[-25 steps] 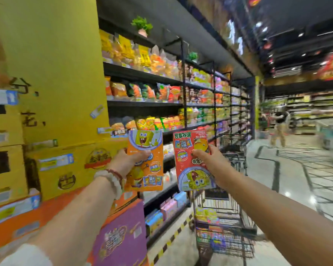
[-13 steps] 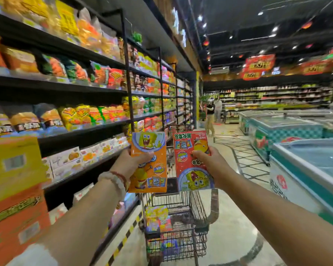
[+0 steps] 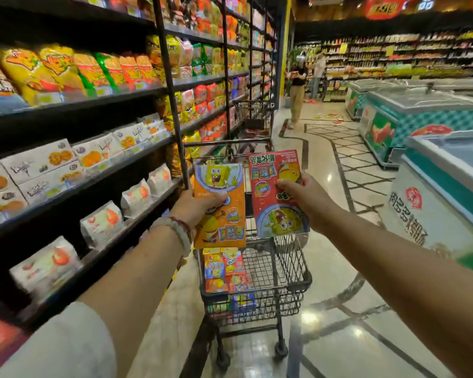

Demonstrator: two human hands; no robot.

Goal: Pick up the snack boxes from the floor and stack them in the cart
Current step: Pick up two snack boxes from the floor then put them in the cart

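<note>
My left hand (image 3: 195,207) grips an orange snack box (image 3: 221,214) with a cartoon sponge on it, thumb across its front. My right hand (image 3: 303,199) grips a red snack box (image 3: 271,192) of the same kind by its right edge. Both boxes are held upright, side by side, above the black wire shopping cart (image 3: 290,268). Several small colourful snack boxes (image 3: 224,268) are stacked in the left part of the cart's basket. More lie on the cart's lower level, blurred through the wire.
Black shelves (image 3: 93,170) full of chip bags and white packets run along the left, close to the cart. Chest freezers (image 3: 426,124) line the right side. A second cart (image 3: 254,115) stands farther down the aisle. Two people (image 3: 298,88) stand at the far end.
The view has swung right and down, away from the cardboard cartons, and the cart now lies directly beneath the boxes. Both hands kept their grip and sank slightly toward the basket.
</note>
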